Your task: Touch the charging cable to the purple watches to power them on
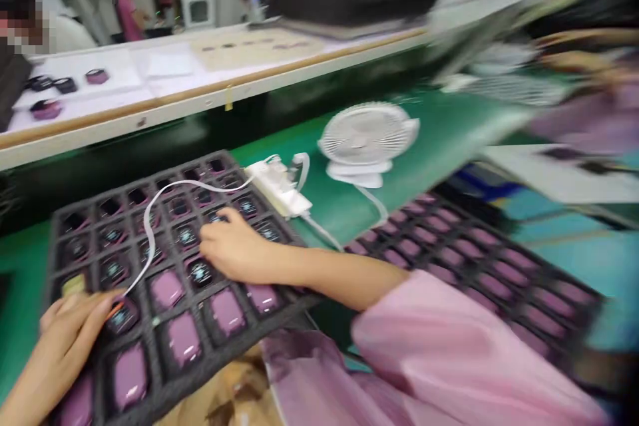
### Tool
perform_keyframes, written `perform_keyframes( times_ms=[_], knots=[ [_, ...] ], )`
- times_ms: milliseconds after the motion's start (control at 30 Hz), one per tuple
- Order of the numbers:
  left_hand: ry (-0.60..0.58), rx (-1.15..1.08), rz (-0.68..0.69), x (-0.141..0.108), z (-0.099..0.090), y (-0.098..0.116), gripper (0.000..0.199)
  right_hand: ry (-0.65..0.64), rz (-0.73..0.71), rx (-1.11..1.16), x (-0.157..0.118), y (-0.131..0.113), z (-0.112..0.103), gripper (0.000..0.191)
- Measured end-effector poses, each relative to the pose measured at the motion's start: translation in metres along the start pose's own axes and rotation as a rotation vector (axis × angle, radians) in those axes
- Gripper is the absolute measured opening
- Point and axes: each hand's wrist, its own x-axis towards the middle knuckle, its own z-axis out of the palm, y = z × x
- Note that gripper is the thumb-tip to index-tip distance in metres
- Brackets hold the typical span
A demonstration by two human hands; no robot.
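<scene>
A dark grey foam tray holds rows of strapless smartwatch bodies, some with lit dials facing up, others showing purple backs. My left hand is closed around the end of a white flat cable. An orange tip shows at its fingers, against a lit smartwatch in the tray's left part. My right hand reaches across the tray with its fingers curled onto another smartwatch, mostly covered by them. A lit smartwatch lies just below that hand.
The cable runs to a white power strip at the tray's right edge. A small white fan stands behind on the green table. Another tray of purple pieces lies right. A raised shelf crosses behind. Other people are nearby.
</scene>
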Motion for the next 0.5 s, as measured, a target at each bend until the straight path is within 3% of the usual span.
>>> perform_keyframes(
  times_ms=[67,167,300,500],
  knots=[
    [-0.049,-0.033,-0.186,-0.018,-0.002,0.001,0.049,0.031,0.025,0.008,0.002,0.001,0.007,0.020],
    [-0.088,-0.101,-0.353,-0.021,0.000,0.005,0.054,0.131,-0.019,0.015,0.002,0.002,0.015,0.024],
    [-0.076,-0.156,-0.391,-0.018,0.002,0.011,0.053,0.223,-0.051,-0.005,0.000,0.001,0.021,0.024],
    [-0.078,-0.215,-0.375,-0.018,0.001,0.013,0.047,0.264,-0.074,-0.055,0.000,0.003,0.026,0.020]
  ],
)
